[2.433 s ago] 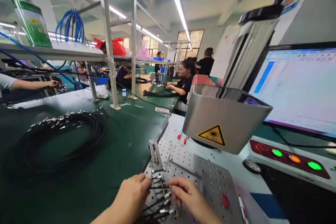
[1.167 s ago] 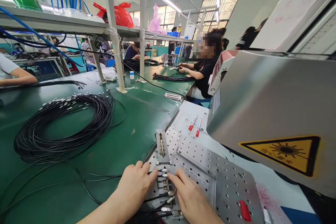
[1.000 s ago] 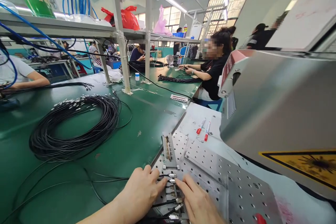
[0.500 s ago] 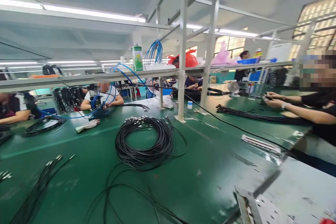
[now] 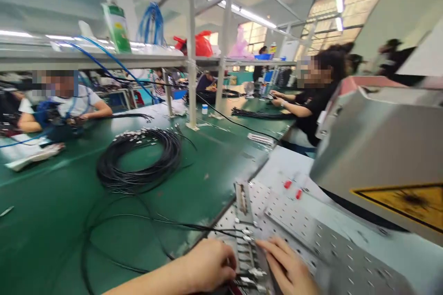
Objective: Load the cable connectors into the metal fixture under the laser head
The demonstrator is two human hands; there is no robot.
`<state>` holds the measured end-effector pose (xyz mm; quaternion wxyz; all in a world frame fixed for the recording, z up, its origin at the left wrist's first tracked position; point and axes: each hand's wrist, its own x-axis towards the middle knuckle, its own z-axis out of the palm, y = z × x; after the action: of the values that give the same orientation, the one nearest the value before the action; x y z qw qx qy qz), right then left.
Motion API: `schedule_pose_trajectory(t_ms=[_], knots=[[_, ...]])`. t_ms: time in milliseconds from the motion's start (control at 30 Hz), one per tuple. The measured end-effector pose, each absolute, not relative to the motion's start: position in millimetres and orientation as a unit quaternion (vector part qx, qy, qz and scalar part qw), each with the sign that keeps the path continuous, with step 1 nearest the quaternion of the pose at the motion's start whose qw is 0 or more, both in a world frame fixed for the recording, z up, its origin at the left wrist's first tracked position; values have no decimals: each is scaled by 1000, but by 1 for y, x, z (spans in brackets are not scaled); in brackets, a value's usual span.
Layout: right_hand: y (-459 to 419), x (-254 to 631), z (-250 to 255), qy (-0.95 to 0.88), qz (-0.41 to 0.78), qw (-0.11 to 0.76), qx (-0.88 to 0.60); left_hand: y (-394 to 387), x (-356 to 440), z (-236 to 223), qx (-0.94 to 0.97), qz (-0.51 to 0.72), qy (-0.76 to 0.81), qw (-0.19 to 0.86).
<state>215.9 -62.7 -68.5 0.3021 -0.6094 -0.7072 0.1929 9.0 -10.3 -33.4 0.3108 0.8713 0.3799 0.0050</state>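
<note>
Here the left hand (image 5: pixel 211 265) curls, its grip too hidden to tell, while the right hand (image 5: pixel 290 265) sits loosely spread beside black cables (image 5: pixel 204 227) on the near metal holder (image 5: pixel 245 254), seemingly lining up their ends.

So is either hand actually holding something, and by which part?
The right hand seems empty, its fingers extended beside the metal connectors. The left hand curls near the black cables, but whether it grips one can't be told.
</note>
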Motion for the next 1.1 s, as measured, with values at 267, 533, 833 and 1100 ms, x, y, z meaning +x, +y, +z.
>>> schedule_pose_trajectory(t_ms=[267,533,833,1100], knots=[[-68,199,-49,-687,229,323,-609,-12,12,-9,908,-22,382,170],[-69,199,-54,-704,207,312,-603,-8,23,-6,942,-62,326,44],[-76,188,-46,-760,32,118,-639,-6,18,-19,968,-16,251,10],[-75,187,-46,-768,-15,98,-633,-12,21,-26,970,1,240,-33]])
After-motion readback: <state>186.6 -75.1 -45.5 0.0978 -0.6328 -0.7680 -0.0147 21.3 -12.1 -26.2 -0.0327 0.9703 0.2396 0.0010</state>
